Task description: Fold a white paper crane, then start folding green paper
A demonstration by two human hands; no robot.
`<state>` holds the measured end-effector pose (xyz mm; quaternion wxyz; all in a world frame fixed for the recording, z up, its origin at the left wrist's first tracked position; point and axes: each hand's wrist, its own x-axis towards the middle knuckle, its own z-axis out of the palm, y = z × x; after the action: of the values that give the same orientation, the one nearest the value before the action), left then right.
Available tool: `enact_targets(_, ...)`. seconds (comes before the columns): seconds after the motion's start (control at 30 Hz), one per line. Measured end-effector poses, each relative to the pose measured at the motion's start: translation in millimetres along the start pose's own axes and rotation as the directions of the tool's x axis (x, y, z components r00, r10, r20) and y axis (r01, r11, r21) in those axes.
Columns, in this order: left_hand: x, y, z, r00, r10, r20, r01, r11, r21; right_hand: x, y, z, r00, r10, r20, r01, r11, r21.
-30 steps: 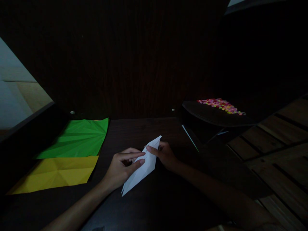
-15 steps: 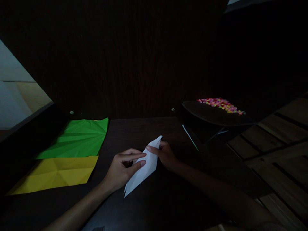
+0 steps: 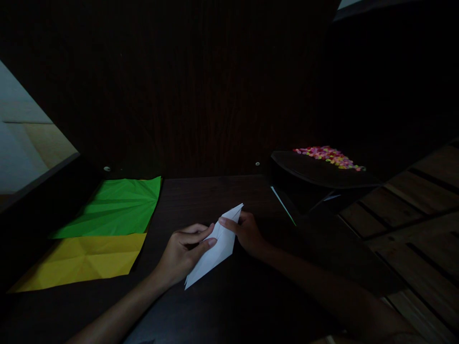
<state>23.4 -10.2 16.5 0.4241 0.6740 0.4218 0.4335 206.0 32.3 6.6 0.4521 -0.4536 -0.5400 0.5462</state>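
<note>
Head camera: a white paper (image 3: 215,248), already folded into a long narrow kite shape, lies slantwise on the dark table (image 3: 229,306). The left hand (image 3: 182,251) pinches its middle edge between thumb and forefinger; the right hand (image 3: 247,231) grips the upper part near the tip. The folding looks partway done, with no finished figure yet. A creased green sheet (image 3: 114,208) and yellow sheet (image 3: 82,260) lie flat, well apart to the left.

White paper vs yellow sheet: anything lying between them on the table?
Only the left hand gripping the white paper; otherwise bare dark table toward the yellow sheet, in the head view.
</note>
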Motion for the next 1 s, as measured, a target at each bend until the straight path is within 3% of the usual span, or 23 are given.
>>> enact_targets(0.43, 1, 0, 1.3, 0.999, -0.017, 0.049, 0.018, 0.999, -0.036, 1, 5, 6, 0.988, 0.138, -0.072, -0.127, 0.983, 0.135)
enact_targets(0.63, 1, -9, 0.6, 0.996, -0.095, 0.0, 0.095, 0.995, -0.027, 3, 5, 4, 0.988, 0.132, -0.084, -0.123, 0.987, 0.107)
enact_targets(0.8, 0, -11, -0.4, 0.996, -0.087, -0.001, 0.087, 0.995, 0.039, 6, 4, 3, 0.986, 0.106, -0.129, -0.096, 0.992, 0.082)
enact_targets(1.0, 1, -5, 0.1, 0.999, -0.026, -0.034, 0.029, 0.995, 0.093, 5, 6, 1, 0.992, 0.12, -0.028, -0.118, 0.991, 0.069)
